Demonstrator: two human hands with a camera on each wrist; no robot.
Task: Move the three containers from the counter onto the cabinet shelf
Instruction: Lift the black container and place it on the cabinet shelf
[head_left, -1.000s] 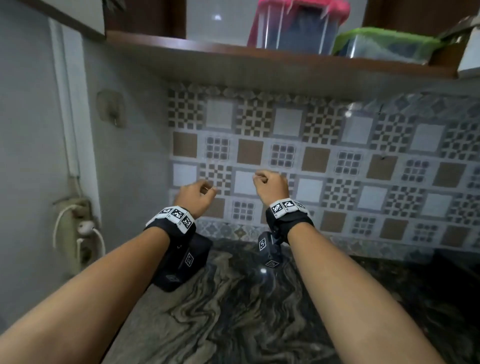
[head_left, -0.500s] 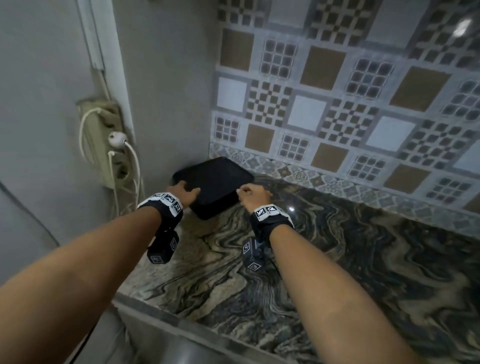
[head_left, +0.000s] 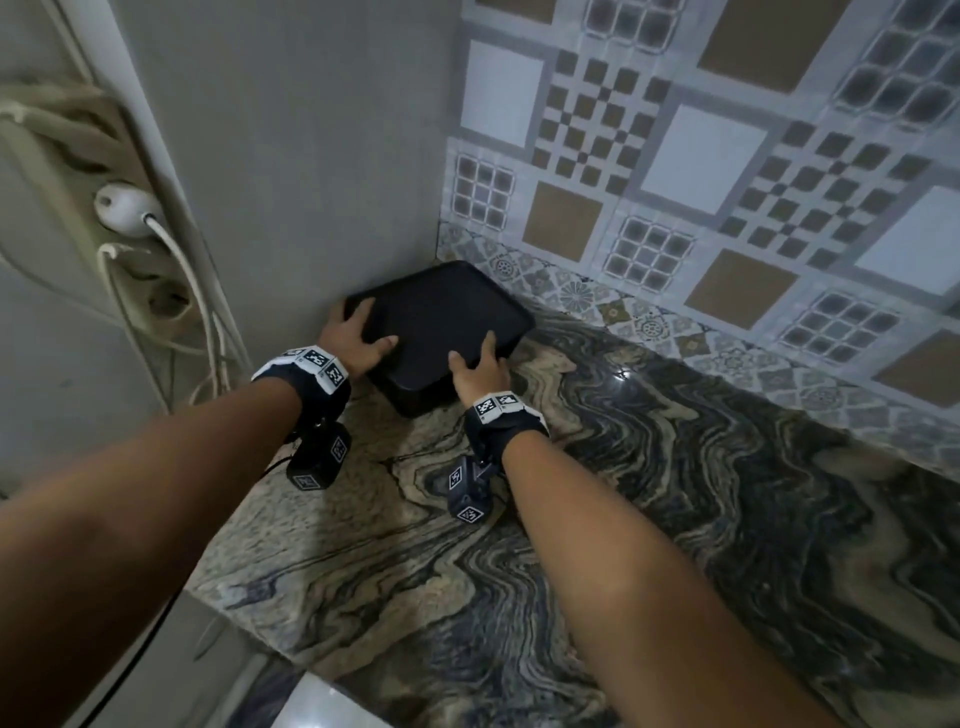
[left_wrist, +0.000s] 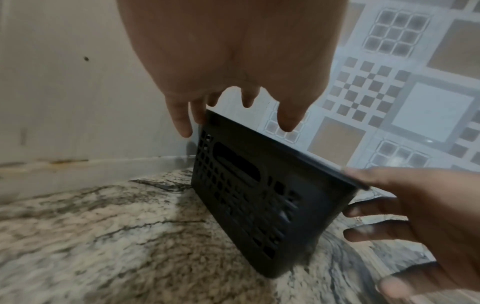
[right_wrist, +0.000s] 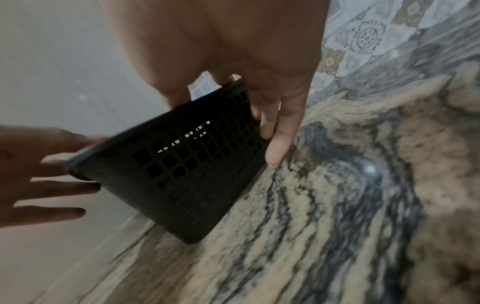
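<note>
A black lidded container (head_left: 441, 322) with perforated sides (left_wrist: 259, 195) sits in the back left corner of the marble counter (head_left: 649, 519). My left hand (head_left: 363, 332) holds its left edge, thumb lying on the lid and fingers reaching down past the far corner (left_wrist: 182, 123). On the front right edge my right hand (head_left: 478, 364) grips it too, thumb on the lid and fingers (right_wrist: 275, 144) flat along the side wall. The cabinet shelf and the other containers are out of view.
A grey wall (head_left: 311, 156) stands right beside the container on the left, the patterned tile backsplash (head_left: 675, 182) just behind it. A power strip with a white plug and cables (head_left: 130, 218) hangs further left. The counter's front edge (head_left: 270, 649) runs at bottom left.
My head has tilted down from the shelf to the counter corner. Both hands dropped from in front of the tiles to the black container and now have their thumbs on its lid.
</note>
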